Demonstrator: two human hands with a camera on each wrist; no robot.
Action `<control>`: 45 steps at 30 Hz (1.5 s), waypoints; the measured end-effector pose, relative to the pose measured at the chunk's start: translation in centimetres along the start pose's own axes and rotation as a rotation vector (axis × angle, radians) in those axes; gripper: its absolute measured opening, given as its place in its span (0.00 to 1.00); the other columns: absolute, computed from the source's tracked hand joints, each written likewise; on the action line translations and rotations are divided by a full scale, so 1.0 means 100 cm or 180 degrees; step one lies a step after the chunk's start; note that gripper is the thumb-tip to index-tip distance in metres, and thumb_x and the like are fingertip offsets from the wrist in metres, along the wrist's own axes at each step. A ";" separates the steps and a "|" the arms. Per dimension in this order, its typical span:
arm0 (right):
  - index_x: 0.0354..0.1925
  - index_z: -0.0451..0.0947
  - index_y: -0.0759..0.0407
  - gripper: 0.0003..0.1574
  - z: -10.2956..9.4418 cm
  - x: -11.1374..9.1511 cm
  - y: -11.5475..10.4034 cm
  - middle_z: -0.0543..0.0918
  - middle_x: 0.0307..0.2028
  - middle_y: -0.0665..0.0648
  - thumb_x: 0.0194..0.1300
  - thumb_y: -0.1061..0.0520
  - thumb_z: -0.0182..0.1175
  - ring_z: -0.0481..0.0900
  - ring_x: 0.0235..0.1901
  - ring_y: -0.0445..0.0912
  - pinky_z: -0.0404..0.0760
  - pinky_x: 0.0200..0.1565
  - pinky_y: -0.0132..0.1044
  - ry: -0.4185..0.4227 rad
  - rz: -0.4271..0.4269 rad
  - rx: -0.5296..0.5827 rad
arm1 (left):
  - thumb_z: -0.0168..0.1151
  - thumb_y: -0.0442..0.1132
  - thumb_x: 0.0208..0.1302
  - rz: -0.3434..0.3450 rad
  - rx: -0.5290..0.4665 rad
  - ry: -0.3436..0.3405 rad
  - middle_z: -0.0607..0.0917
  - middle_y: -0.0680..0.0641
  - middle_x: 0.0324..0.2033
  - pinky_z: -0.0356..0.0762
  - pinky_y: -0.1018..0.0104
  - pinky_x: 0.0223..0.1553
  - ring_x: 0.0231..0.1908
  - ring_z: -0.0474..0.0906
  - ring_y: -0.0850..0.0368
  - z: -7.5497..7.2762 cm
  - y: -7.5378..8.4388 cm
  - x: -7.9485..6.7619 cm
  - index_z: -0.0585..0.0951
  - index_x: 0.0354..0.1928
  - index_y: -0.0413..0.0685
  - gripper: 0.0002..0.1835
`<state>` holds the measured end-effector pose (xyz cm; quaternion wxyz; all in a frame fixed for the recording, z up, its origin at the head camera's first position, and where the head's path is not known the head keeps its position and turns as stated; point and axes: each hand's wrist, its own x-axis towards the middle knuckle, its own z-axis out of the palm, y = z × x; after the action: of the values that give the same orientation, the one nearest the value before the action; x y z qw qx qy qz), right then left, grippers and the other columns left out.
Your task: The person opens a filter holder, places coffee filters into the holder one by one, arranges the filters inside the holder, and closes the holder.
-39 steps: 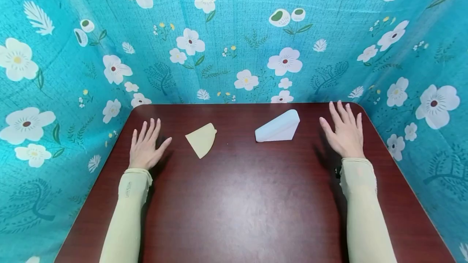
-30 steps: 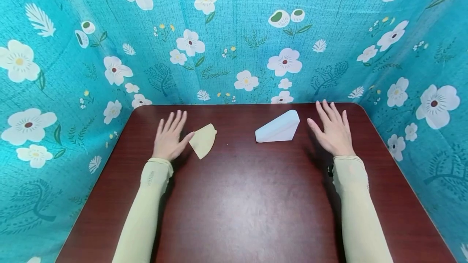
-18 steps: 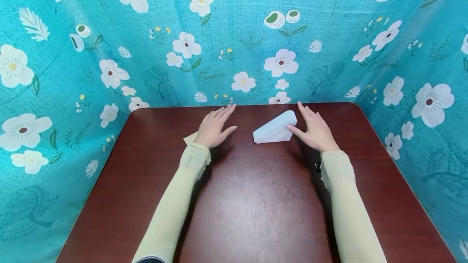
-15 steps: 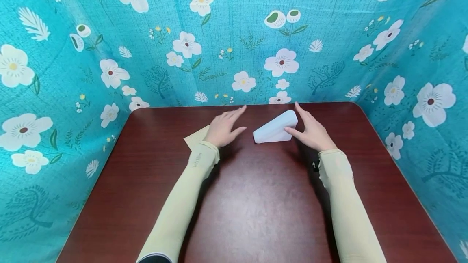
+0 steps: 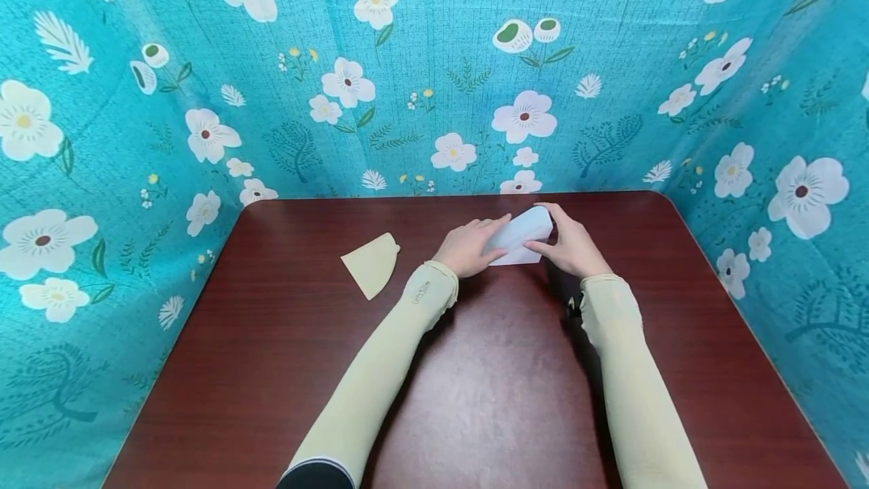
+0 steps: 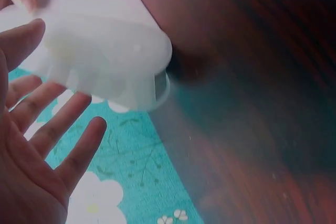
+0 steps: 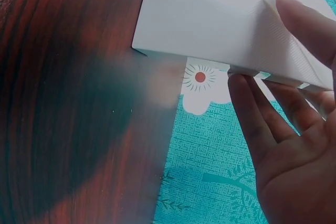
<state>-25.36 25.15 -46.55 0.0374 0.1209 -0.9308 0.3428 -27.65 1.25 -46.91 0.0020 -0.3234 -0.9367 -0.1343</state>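
Swung toward three o'clock over the last half-second, a person's left grip is at the nine o'clock end of a white block, fingers spread, contact unclear. At its three o'clock end, the right grip pinches the block, which sits at one o'clock on the bench; a yellow piece lies at ten o'clock.

Left hand and right hand reach white wedge

From nine o'clock of the beige piece, the left hand crosses to overlap the wedge's eight o'clock end. The right hand, earlier clear at three o'clock, now grips that side. A dark band newly shows on the left sleeve, toward seven o'clock.
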 end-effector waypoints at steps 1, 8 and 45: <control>0.74 0.61 0.60 0.47 0.000 0.000 0.000 0.79 0.61 0.68 0.65 0.53 0.74 0.78 0.54 0.62 0.75 0.57 0.59 0.0010 -0.0026 0.0000 | 0.57 0.58 0.76 0.0018 0.0029 0.0025 0.77 0.53 0.70 0.76 0.57 0.64 0.68 0.74 0.56 0.001 0.002 0.002 0.59 0.82 0.61 0.37; 0.68 0.68 0.60 0.43 -0.001 0.004 0.000 0.82 0.55 0.66 0.61 0.55 0.77 0.79 0.51 0.60 0.76 0.55 0.57 0.0030 -0.0085 -0.0060 | 0.60 0.56 0.75 0.0040 0.0090 0.0172 0.81 0.54 0.64 0.81 0.58 0.57 0.60 0.80 0.59 0.005 0.002 0.010 0.69 0.75 0.59 0.31; 0.50 0.80 0.60 0.27 -0.005 0.010 0.004 0.88 0.44 0.62 0.57 0.54 0.80 0.79 0.41 0.55 0.76 0.46 0.49 -0.0065 0.0085 -0.0114 | 0.66 0.48 0.72 -0.0210 -0.1473 0.0311 0.80 0.48 0.63 0.79 0.60 0.63 0.62 0.81 0.54 0.003 -0.026 -0.009 0.69 0.68 0.52 0.28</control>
<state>-26.40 25.60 -46.26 0.0256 0.1113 -0.9387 0.3254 -28.55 -1.20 -47.91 -0.0313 -0.2776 -0.8898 -0.3609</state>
